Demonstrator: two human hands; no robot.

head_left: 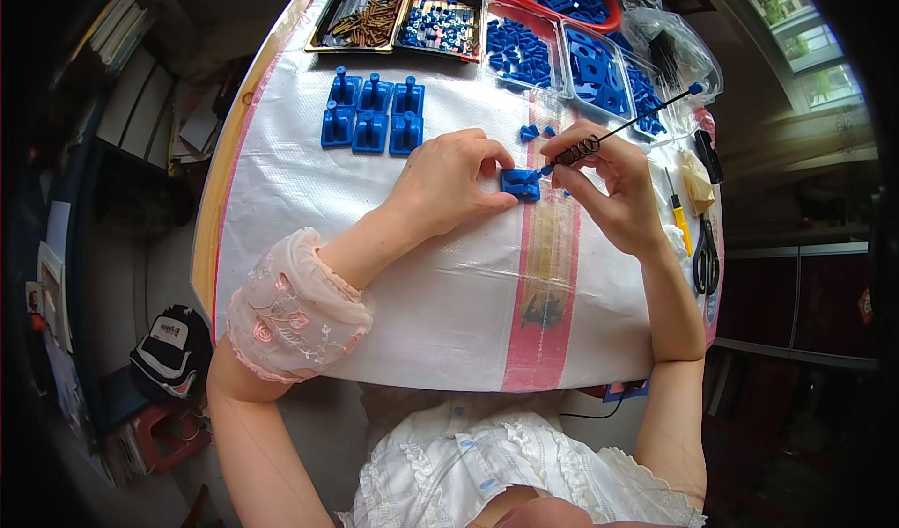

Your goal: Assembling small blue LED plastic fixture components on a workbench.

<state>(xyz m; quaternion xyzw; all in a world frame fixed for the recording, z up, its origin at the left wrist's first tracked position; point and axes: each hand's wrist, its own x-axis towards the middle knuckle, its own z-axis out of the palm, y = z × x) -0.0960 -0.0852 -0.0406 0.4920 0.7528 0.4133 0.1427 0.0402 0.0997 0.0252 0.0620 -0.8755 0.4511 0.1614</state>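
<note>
My left hand (pixel 448 183) pinches a small blue plastic block (pixel 521 184) between thumb and fingers, low over the white sheet. In my right hand (pixel 618 186) is a thin dark rod with a coil spring (pixel 575 152) around its lower part and a blue knob at its upper end. The rod slants up to the right, and a small blue tip by my right fingers meets the block's right side. Whether that tip is part of the rod or a separate piece, I cannot tell. Small loose blue pieces (pixel 530 133) lie just beyond the block.
Several assembled blue parts (pixel 372 95) stand in two rows at left. Behind are a black tray of brass-coloured screws (pixel 368 22), a tray of small bits (pixel 440 26), clear boxes of blue parts (pixel 596 71) and a red basin (pixel 613 13). A yellow screwdriver (pixel 681 224) and black scissors (pixel 706 264) lie right.
</note>
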